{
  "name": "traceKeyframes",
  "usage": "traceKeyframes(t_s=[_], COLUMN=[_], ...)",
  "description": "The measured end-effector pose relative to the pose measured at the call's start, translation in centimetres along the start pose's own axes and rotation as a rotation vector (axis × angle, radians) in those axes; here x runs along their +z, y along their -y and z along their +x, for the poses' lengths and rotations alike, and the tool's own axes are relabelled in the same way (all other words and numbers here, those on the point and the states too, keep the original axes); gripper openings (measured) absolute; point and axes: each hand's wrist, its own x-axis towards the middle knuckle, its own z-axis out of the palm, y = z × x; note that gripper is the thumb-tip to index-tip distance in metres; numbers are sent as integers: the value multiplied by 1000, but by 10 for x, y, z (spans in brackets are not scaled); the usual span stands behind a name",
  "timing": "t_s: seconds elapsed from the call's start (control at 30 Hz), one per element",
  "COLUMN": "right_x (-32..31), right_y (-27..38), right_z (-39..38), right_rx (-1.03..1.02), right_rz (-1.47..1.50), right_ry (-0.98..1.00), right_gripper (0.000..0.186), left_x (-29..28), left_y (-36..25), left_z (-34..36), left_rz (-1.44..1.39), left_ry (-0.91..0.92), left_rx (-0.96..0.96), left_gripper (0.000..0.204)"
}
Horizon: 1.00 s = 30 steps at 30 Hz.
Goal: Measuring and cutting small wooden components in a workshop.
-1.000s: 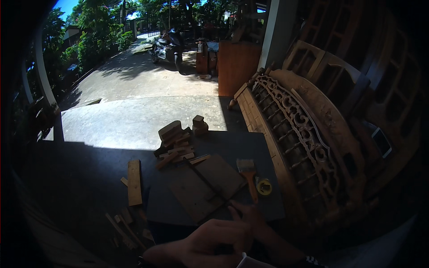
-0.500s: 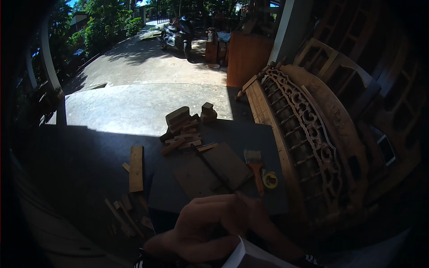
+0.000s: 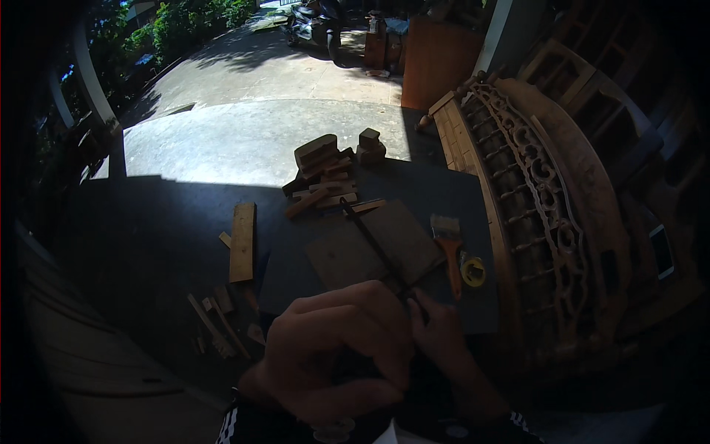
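Note:
My left hand (image 3: 333, 348), large in the foreground, is curled with thumb and fingertips drawn inward; what it holds, if anything, is hidden. Beyond it, my right hand (image 3: 436, 333) is closed at the near end of a long dark bar (image 3: 370, 238), which slants across a flat wooden board (image 3: 333, 257) on the dark worktable (image 3: 470, 203). A paintbrush (image 3: 448, 244) with orange handle and a yellow tape roll (image 3: 473, 272) lie to the right of the board. A white sheet-like object (image 3: 396, 435) shows at the bottom edge, below my left hand.
Wood blocks (image 3: 318, 152) are piled on the table's far part. A plank (image 3: 242, 244) and offcuts (image 3: 218, 322) are at the left. Carved wooden bed panels (image 3: 532, 192) lean along the right. A concrete driveway (image 3: 259, 81) stretches ahead to a parked scooter (image 3: 310, 26), with posts (image 3: 96, 81) at the left.
The view has tilted downward, so the scene sits higher and further right. My left hand appears higher, with curled fingers. The white object that rose under it half a second ago now shows lower.

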Motion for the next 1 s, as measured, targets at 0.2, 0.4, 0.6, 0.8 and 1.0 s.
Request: traceKeyframes(t_s=[0.2, 0.4, 0.6, 0.8, 1.0], right_x=[5, 4, 3, -4, -10], right_y=[0, -4, -1, 0, 8], right_z=[-3, -3, -5, -17, -23], right_rx=[26, 37, 4, -54, -33], right_rz=[-38, -51, -28, -100, -98], right_ry=[29, 66, 53, 57, 45], right_gripper=[30, 30, 29, 28, 26], left_x=[-40, -31, -24, -20, -17], left_y=[82, 112, 117, 117, 120], left_z=[-68, -88, -86, -84, -90], left_rz=[1366, 1348, 1340, 1299, 1322], left_ry=[-294, -128, -172, -175, -148], left_rx=[-507, -619, -627, -627, -583], left_gripper=[20, 22, 17, 17, 18])
